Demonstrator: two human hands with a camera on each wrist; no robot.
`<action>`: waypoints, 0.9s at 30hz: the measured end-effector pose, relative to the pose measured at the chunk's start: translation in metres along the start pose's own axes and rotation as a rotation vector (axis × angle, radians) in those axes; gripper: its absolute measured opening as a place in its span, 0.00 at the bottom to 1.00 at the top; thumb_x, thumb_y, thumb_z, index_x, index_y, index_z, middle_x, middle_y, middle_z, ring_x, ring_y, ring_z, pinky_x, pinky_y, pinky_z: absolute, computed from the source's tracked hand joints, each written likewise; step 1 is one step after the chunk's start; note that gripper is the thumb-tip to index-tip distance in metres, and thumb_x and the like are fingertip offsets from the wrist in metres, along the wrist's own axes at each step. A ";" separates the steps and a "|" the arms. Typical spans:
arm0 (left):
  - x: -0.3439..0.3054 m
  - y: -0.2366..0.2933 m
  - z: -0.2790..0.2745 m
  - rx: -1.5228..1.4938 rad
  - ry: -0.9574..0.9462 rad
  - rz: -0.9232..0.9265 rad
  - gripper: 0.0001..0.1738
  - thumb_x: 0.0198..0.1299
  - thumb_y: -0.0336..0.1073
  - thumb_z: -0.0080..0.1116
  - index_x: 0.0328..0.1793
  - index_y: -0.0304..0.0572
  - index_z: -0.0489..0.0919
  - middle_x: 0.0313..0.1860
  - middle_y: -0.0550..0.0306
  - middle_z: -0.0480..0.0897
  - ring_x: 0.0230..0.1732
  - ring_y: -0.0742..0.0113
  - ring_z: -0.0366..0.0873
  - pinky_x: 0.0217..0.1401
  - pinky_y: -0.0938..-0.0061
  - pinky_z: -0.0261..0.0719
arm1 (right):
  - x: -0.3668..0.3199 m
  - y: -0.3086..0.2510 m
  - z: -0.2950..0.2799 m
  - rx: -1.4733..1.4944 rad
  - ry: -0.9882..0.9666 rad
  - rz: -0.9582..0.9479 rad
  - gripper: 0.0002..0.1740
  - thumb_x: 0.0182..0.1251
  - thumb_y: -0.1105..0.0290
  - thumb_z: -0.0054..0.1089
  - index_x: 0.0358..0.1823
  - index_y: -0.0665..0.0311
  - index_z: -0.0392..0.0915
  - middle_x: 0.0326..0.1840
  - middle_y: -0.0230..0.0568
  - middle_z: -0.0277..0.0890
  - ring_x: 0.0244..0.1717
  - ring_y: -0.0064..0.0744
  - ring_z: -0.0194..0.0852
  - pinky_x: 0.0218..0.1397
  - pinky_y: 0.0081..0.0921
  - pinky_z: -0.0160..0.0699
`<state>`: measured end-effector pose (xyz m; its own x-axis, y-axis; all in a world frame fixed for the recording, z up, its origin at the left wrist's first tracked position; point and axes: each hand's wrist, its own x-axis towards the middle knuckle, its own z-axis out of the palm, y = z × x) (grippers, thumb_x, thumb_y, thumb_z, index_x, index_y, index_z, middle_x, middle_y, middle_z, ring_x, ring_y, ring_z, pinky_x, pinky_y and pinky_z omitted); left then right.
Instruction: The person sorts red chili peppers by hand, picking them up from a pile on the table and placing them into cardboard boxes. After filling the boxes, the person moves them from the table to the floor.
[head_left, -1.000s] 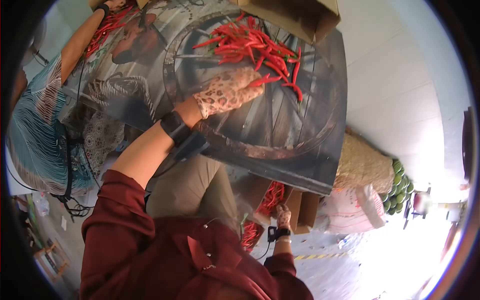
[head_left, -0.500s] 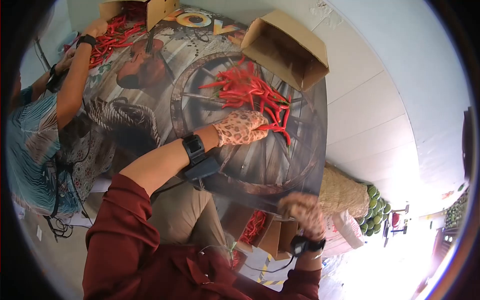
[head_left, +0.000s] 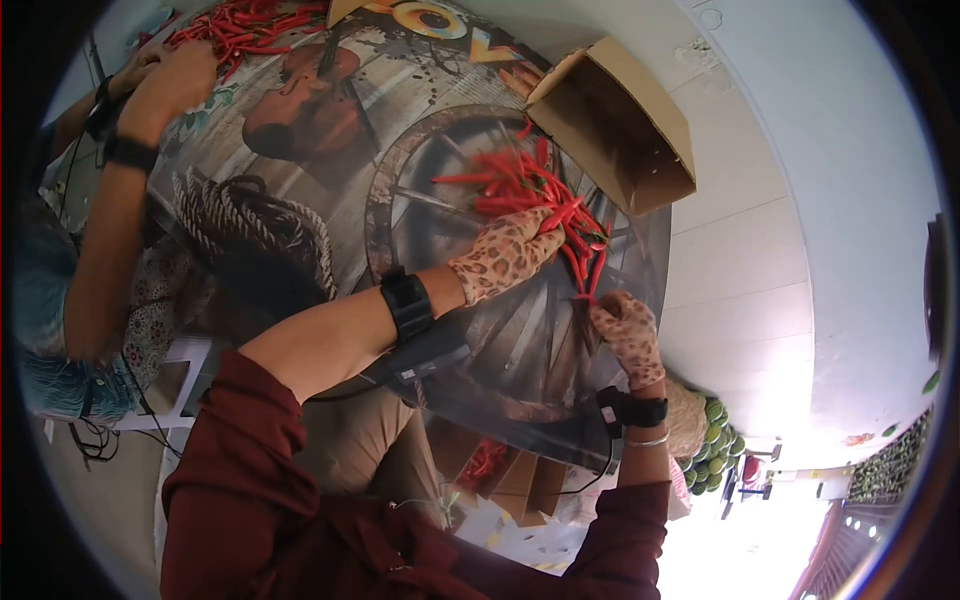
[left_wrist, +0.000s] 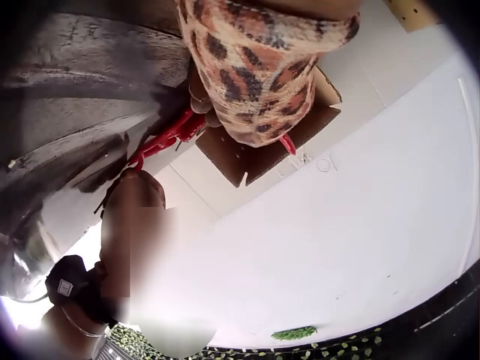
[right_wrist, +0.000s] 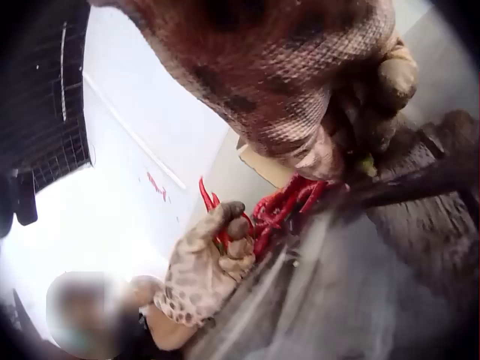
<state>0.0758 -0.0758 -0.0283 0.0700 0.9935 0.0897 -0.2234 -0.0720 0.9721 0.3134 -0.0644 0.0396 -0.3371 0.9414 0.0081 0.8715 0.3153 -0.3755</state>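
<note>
Both hands wear leopard-print gloves over a table (head_left: 480, 350) printed with a wooden wheel. My left hand (head_left: 508, 255) pinches red chili peppers (head_left: 562, 213) at the near side of a loose chili pile (head_left: 510, 185). The right wrist view shows the left hand's thumb and fingertips closed round them, with tips (right_wrist: 205, 193) sticking up past the thumb. My right hand (head_left: 628, 335), at the pile's right front, pinches the end of a chili pepper (head_left: 597, 272) with curled fingers. A green stem end (right_wrist: 366, 165) shows by those fingers.
An open cardboard box (head_left: 620, 125) lies on its side behind the pile. Below the table edge stands another box (head_left: 515, 485) with red chilies (head_left: 486, 460). At left, another person's hand (head_left: 175, 85) is by a second chili heap (head_left: 245, 30). Round green fruits (head_left: 712, 450) lie at right.
My right hand rose from the box below the table up to the chilies on it. My left hand, holding chilies, first drew toward me, then shifted slightly right beside the pile.
</note>
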 end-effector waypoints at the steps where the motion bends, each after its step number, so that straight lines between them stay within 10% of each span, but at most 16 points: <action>1: 0.001 0.005 0.000 -0.390 -0.005 -0.225 0.15 0.67 0.45 0.55 0.52 0.44 0.76 0.44 0.55 0.79 0.37 0.69 0.80 0.37 0.73 0.80 | 0.003 0.000 -0.004 0.112 -0.022 0.062 0.16 0.61 0.62 0.63 0.40 0.70 0.80 0.32 0.42 0.81 0.32 0.32 0.80 0.37 0.27 0.77; 8: 0.004 0.013 -0.008 -0.693 -0.107 -0.181 0.18 0.66 0.49 0.56 0.52 0.44 0.75 0.41 0.59 0.79 0.34 0.69 0.80 0.38 0.71 0.88 | 0.031 -0.076 -0.030 0.579 -0.011 0.113 0.14 0.65 0.64 0.61 0.44 0.69 0.79 0.30 0.29 0.75 0.27 0.14 0.67 0.31 0.15 0.69; 14: 0.010 0.000 -0.018 -0.579 -0.146 -0.197 0.16 0.60 0.49 0.63 0.40 0.45 0.78 0.27 0.61 0.79 0.22 0.75 0.76 0.19 0.80 0.75 | 0.075 -0.046 -0.010 0.478 0.101 -0.273 0.21 0.62 0.59 0.65 0.49 0.69 0.77 0.42 0.41 0.79 0.40 0.28 0.78 0.44 0.24 0.76; 19: 0.007 0.014 -0.013 -0.500 -0.029 -0.242 0.11 0.61 0.46 0.63 0.35 0.49 0.79 0.23 0.64 0.78 0.18 0.78 0.72 0.14 0.84 0.60 | 0.081 -0.028 -0.009 -0.144 0.066 -0.318 0.46 0.51 0.56 0.73 0.68 0.69 0.61 0.69 0.55 0.63 0.70 0.47 0.60 0.71 0.34 0.61; 27: 0.003 0.013 -0.015 -0.487 -0.030 -0.208 0.13 0.64 0.47 0.58 0.39 0.47 0.81 0.23 0.64 0.79 0.18 0.79 0.72 0.15 0.83 0.64 | 0.099 -0.030 0.019 -0.197 -0.087 -0.267 0.49 0.50 0.53 0.71 0.70 0.68 0.58 0.69 0.54 0.63 0.71 0.50 0.58 0.72 0.36 0.58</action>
<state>0.0586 -0.0728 -0.0192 0.1869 0.9790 -0.0814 -0.6271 0.1827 0.7572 0.2472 0.0166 0.0346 -0.5840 0.8117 -0.0004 0.7979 0.5740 -0.1844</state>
